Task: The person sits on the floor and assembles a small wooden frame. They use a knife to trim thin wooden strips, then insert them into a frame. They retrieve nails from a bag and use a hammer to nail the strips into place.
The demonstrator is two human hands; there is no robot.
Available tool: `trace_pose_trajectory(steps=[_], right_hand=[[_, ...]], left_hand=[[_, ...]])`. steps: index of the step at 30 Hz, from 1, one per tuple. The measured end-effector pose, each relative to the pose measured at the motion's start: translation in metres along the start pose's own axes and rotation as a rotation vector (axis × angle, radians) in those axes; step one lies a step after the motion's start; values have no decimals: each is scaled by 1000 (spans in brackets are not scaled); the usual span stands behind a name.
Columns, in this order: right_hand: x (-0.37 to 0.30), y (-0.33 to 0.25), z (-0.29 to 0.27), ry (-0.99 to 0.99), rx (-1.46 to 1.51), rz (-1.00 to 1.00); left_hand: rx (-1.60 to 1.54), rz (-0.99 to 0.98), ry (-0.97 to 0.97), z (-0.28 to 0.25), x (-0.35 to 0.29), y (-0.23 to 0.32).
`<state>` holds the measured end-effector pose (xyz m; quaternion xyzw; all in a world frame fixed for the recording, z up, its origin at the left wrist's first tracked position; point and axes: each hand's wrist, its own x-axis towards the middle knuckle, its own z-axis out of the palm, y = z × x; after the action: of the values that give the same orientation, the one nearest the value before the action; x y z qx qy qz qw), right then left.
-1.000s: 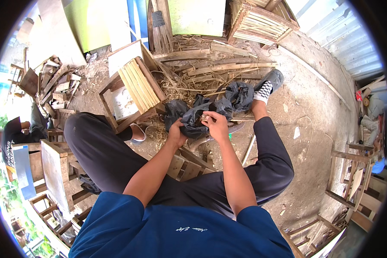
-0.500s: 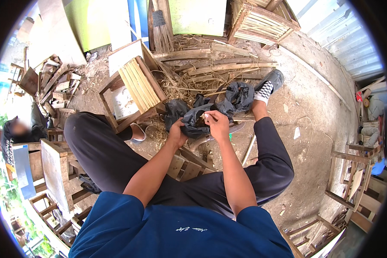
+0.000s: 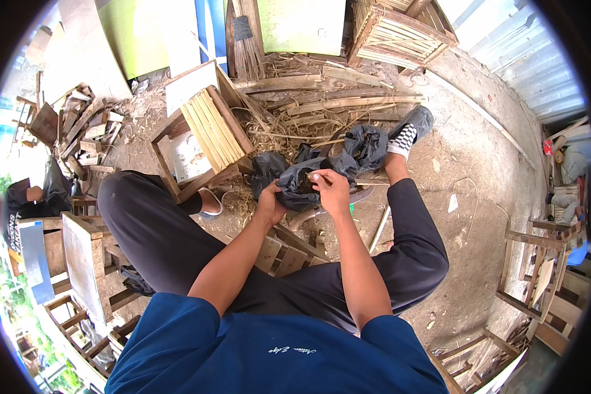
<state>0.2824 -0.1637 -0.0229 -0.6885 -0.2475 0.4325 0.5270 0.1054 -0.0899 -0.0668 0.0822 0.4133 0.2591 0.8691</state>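
Black plastic makes up the crumpled bag [image 3: 294,190] between the person's 2 feet, just in front of the knees. The left hand [image 3: 270,203] has its grip closed on the near left edge of this bag. The right hand [image 3: 333,190] is at the bag's open mouth, fingers bent in toward the thumb; I cannot tell whether that grip is closed or pinches a small scrap. More black plastic [image 3: 366,148] bunches up just to the right, beside the checkered shoe [image 3: 407,134].

Beyond the bag, loose wood strips [image 3: 335,105] and curled shavings [image 3: 275,134] cover the floor [image 3: 469,256]. A slatted wooden frame [image 3: 214,131] stands tilted to the left of them, near the other shoe [image 3: 210,205]. Farther back, a broom [image 3: 246,56] is upright, and a slatted wooden piece of furniture [image 3: 400,36] is at the upper right. Wood offcuts [image 3: 82,128] are heaped at the left, with 1 other person [image 3: 36,200] near the left rim.
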Motion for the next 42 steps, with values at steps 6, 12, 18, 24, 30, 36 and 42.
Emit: trace_pose_trajectory(steps=[6,12,18,24,30,36,42], right_hand=[[-7,-8,0,82,-304,-230],[-18,-30,-2,111,-649,-427],[-17,-33,-13,349,-785,-516],[-3,-2,-29,151,-557,-172],[-3,28,-22,-4,-558,-64],[-7,29,-16,39,-770,-203],[-7,-4,-11,84,-600,-114]], left_hand=[[-2,-1,3,2,-1,0],[0,1,-10,1,0,-1],[60,-1,39,-9,10,4],[116,-149,110,-38,24,15],[676,-341,567,-26,17,14],[1200,-131,466,-31,15,3],[1655,89,398,-4,-25,4]])
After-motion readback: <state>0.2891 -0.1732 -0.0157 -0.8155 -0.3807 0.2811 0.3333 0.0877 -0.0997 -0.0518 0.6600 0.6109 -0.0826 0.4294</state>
